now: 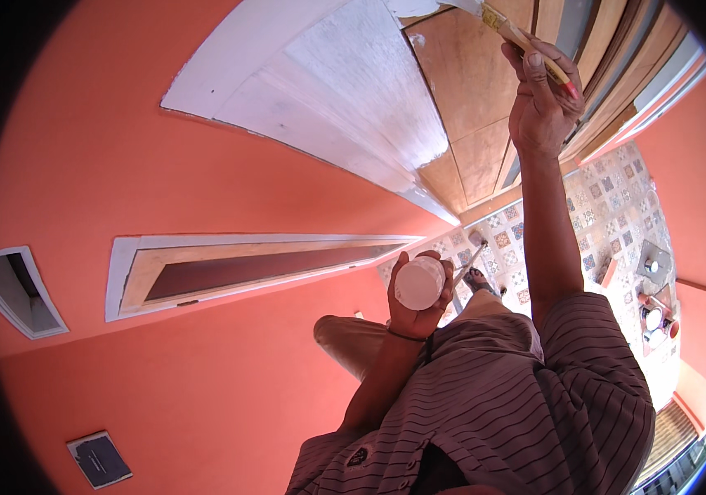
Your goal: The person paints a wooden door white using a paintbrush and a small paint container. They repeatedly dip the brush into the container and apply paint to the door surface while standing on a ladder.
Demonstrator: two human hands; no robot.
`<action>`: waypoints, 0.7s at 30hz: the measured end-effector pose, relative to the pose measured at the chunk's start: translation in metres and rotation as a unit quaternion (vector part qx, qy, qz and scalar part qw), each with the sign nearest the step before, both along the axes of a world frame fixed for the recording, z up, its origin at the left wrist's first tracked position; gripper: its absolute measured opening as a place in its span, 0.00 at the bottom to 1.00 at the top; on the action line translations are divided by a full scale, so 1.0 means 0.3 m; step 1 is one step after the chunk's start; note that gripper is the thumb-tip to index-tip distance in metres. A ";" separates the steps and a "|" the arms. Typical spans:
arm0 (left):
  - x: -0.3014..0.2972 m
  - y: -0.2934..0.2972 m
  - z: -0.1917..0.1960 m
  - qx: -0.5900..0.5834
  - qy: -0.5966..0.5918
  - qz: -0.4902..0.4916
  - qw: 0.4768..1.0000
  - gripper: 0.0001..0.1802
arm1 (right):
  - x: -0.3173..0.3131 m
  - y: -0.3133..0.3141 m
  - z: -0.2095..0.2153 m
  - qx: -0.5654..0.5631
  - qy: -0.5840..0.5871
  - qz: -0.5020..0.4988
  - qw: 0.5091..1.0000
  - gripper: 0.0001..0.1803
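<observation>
Both hands are gripping: right hand (544,107) a paintbrush (526,48) by the wooden panel (464,74), left hand (409,320) a round tub (419,282) below it; white coating (369,91) is seemingly underway, bare wood (481,165) calling for strokes.

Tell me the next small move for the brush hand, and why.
Probably draw the brush in the right hand along the brown wood panel: the bristles look white and sit up beside it, while the white coat stops short, leaving much of the wood bare.
</observation>
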State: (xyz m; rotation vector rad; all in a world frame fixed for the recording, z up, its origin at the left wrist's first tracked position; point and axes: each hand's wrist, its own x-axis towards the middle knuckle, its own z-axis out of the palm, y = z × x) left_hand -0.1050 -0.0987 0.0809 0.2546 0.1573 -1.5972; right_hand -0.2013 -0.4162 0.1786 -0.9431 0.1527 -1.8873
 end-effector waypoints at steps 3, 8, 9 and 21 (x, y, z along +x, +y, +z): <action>-0.004 0.005 -0.003 0.007 0.004 0.002 1.000 0.35 | 0.006 0.042 -0.011 -0.021 -0.015 0.054 0.998 0.09; -0.005 0.002 0.002 0.011 -0.019 -0.008 1.000 0.35 | 0.045 0.029 -0.011 0.005 0.051 0.004 0.999 0.10; -0.004 0.004 0.004 0.015 -0.022 -0.006 1.000 0.35 | 0.035 0.017 -0.008 0.000 0.050 -0.025 0.998 0.09; -0.022 -0.005 0.002 0.031 -0.024 -0.008 0.999 0.35 | 0.186 0.119 0.080 -0.259 0.277 -0.371 0.847 0.20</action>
